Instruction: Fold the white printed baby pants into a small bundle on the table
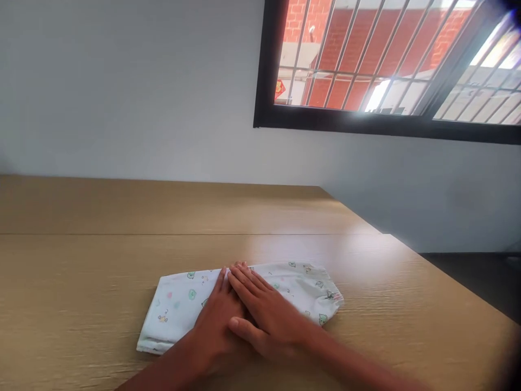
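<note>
A folded piece of white printed fabric (179, 312) lies flat on the table, with small green, pink and tan animal figures on it. Its left end shows stacked folded layers, and the right end narrows to a gathered, elastic-looking edge, like the cuff of a garment. My left hand (222, 315) rests flat on the middle of the cloth, fingers stretched away from me. Across it lies my right hand (268, 315), palm down, partly covering the left one, its fingertips near the cloth's far edge. Neither hand grips anything. The cloth beneath both hands is hidden.
The light wood table (81, 260) has a seam running across it, and its right edge slants towards me. Behind it stands a pale wall (130, 92) with a dark-framed, barred window (345, 117) at the upper right. Dark floor (468, 282) shows past the right edge.
</note>
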`<state>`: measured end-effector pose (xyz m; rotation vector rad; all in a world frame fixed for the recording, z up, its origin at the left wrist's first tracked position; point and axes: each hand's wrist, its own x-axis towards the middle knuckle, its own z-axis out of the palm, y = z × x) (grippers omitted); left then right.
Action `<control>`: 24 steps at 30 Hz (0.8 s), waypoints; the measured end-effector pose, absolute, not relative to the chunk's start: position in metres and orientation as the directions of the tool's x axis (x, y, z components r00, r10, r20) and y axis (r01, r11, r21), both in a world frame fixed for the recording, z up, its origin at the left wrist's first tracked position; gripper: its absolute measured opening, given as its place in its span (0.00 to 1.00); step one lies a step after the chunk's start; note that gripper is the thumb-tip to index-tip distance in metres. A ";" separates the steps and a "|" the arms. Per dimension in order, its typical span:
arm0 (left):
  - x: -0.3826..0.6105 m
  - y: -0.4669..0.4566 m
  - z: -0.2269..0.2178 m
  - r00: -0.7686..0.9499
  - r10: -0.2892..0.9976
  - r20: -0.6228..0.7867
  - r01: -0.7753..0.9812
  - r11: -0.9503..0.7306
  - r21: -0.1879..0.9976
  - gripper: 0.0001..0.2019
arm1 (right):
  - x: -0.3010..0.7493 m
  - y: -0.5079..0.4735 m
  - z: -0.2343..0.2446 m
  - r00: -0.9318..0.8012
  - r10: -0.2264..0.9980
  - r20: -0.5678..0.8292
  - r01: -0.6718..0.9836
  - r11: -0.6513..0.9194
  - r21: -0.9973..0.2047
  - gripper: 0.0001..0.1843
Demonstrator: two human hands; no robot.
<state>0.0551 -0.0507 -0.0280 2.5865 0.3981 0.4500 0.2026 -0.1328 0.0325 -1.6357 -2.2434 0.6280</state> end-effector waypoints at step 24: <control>-0.056 0.014 -0.030 0.639 0.735 0.227 0.736 -0.670 0.098 0.43 | 0.235 -0.194 0.013 0.026 0.998 -0.059 0.999 -0.028 -0.039 0.39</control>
